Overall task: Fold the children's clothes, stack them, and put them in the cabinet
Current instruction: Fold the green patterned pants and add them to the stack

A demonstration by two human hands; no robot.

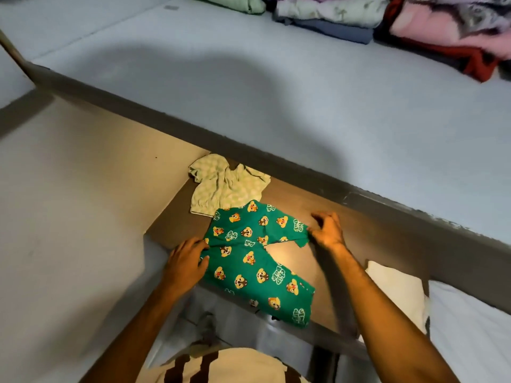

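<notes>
Green printed trousers [257, 261] lie on the brown desk [171, 194], one leg running toward us and over the near edge, the other part spread to the right. Our left hand [186, 262] pinches the cloth at the left side, near the waist, with curled fingers. Our right hand [326, 230] pinches the right end of the garment in the same way, so both hands hold fabric and neither is spread flat.

To do this fold well, we think we should pull the cloth a little tight between the two hands, then bring one half over the other so the edges meet. After that we should smooth the fold with a flat palm, because the cloth looks thin and may wrinkle easily.

Just behind the trousers lies a pale green checked garment [224, 186], crumpled and touching their far edge. It could be caught in the fold, so we should keep it apart. On the blue-grey bed [304, 100] behind the desk, well apart, are piles of folded clothes [359, 20]. A white pillow [398, 288] lies at the right. We cannot see the cabinet.
</notes>
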